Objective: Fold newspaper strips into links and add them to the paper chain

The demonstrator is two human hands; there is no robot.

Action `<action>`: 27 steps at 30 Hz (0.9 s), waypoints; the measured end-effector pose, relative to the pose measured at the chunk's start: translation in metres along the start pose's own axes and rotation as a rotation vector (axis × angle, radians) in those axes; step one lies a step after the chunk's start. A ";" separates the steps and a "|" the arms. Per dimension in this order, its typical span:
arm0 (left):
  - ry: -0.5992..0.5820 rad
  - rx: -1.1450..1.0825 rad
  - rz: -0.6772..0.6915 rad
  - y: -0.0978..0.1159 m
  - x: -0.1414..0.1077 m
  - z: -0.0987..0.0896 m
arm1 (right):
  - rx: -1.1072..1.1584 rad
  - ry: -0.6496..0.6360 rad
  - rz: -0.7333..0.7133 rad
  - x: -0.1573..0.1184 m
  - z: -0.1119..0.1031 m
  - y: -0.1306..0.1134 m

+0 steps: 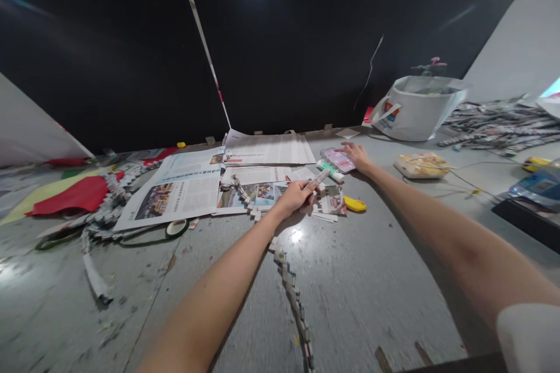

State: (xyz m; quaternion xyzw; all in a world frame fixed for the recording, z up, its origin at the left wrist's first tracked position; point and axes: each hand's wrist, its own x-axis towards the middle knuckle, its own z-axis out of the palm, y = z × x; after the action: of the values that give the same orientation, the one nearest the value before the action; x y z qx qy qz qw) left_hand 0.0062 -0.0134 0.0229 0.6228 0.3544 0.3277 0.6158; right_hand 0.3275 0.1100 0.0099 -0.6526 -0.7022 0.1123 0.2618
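Head camera shows us the left hand (298, 196) with fingers closed on a paper strip (322, 176), near the newspapers (186, 183) on the desk (359, 285), while our right hand (359, 157), fingers apart, touches the phone (340, 159). We judge the strip to be light and easy to crease, so we should pinch it softly by its flat sides. The folded paper chain (294, 291), passing under our left forearm (231, 271), looks flexible and wants support along its links.
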 end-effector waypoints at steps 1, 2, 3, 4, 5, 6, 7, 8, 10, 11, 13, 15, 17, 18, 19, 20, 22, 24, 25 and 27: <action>0.000 0.001 -0.004 0.000 0.000 0.000 | -0.011 0.009 0.010 -0.002 0.000 -0.002; 0.001 0.004 -0.007 0.000 0.000 0.000 | -0.021 0.019 0.020 -0.004 0.001 -0.004; 0.004 0.006 -0.008 0.001 0.000 0.000 | -0.029 0.019 0.020 -0.005 0.001 -0.006; 0.007 0.008 -0.007 0.001 0.000 0.000 | -0.035 0.022 0.022 -0.006 0.001 -0.008; 0.010 0.010 -0.004 0.001 0.000 0.000 | -0.038 0.026 0.027 -0.007 0.001 -0.009; 0.012 0.013 0.000 0.001 0.000 0.000 | -0.038 0.031 0.031 -0.007 0.001 -0.010; 0.014 0.016 0.003 0.001 0.000 0.000 | -0.032 0.035 0.032 -0.007 0.001 -0.010; 0.016 0.019 0.004 0.002 0.000 0.000 | -0.023 0.040 0.035 -0.007 0.001 -0.009; 0.015 0.027 0.002 0.002 0.000 0.000 | -0.007 0.046 0.034 -0.006 0.001 -0.007; 0.014 0.031 0.002 0.002 0.000 0.000 | -0.004 0.046 0.032 -0.005 0.001 -0.006; 0.014 0.036 0.006 0.002 0.000 0.000 | -0.004 0.048 0.032 -0.005 0.001 -0.004; 0.020 0.039 0.010 0.001 0.000 0.000 | -0.006 0.049 0.031 -0.005 0.000 -0.003; 0.023 0.040 0.010 0.001 0.000 0.000 | 0.001 0.055 0.043 -0.005 -0.001 -0.004; 0.021 0.041 0.009 0.000 0.000 0.000 | 0.005 0.058 0.051 -0.006 -0.001 -0.004; 0.018 0.042 0.009 0.000 0.001 0.000 | 0.009 0.064 0.063 -0.006 -0.002 -0.005; 0.017 0.043 0.011 0.000 0.001 0.000 | 0.013 0.075 0.083 -0.007 -0.003 -0.006; 0.019 0.042 0.015 0.000 0.001 -0.001 | 0.021 0.104 0.131 -0.007 -0.004 -0.007; 0.021 0.039 0.017 0.000 0.001 0.000 | 0.034 0.131 0.178 -0.006 -0.003 -0.007; 0.023 0.037 0.017 0.000 0.001 0.000 | 0.038 0.136 0.191 -0.005 -0.002 -0.006; 0.026 0.037 0.012 0.000 0.001 0.000 | 0.020 0.117 0.181 -0.002 0.002 -0.004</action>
State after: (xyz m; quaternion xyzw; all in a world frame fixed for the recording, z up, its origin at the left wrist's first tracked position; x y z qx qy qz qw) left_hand 0.0066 -0.0127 0.0229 0.6317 0.3646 0.3327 0.5977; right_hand 0.3229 0.1074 0.0102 -0.7161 -0.6228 0.1041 0.2975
